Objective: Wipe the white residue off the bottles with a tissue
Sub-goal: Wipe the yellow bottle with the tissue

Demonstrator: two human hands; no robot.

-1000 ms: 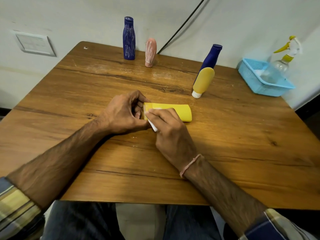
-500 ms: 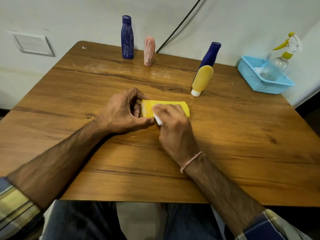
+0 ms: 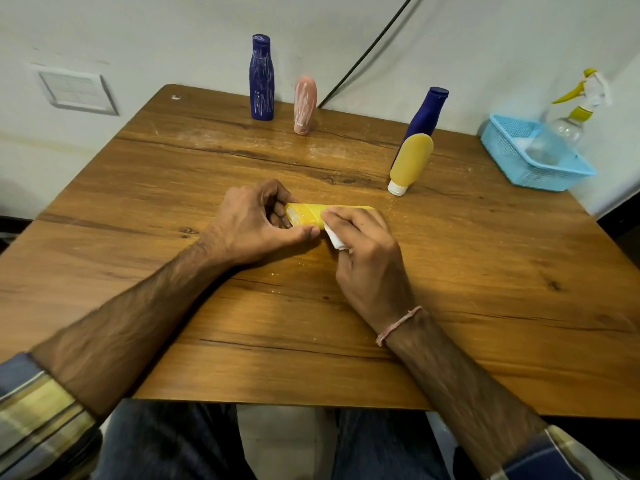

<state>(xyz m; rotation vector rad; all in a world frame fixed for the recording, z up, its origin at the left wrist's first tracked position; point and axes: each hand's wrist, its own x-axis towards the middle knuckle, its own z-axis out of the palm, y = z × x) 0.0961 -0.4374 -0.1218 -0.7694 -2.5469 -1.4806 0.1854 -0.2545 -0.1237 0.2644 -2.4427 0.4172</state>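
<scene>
I am logging wiping: left hand point(image 3: 252, 220) gripping bottle point(image 3: 311, 213), right hand point(image 3: 370, 258) pinching tissue point(image 3: 334, 239); bottle's nine-o'clock end probably needing strokes next.

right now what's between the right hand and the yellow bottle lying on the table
A white tissue, held by the right hand against the yellow bottle, whose other end the left hand grips; head view.
</scene>
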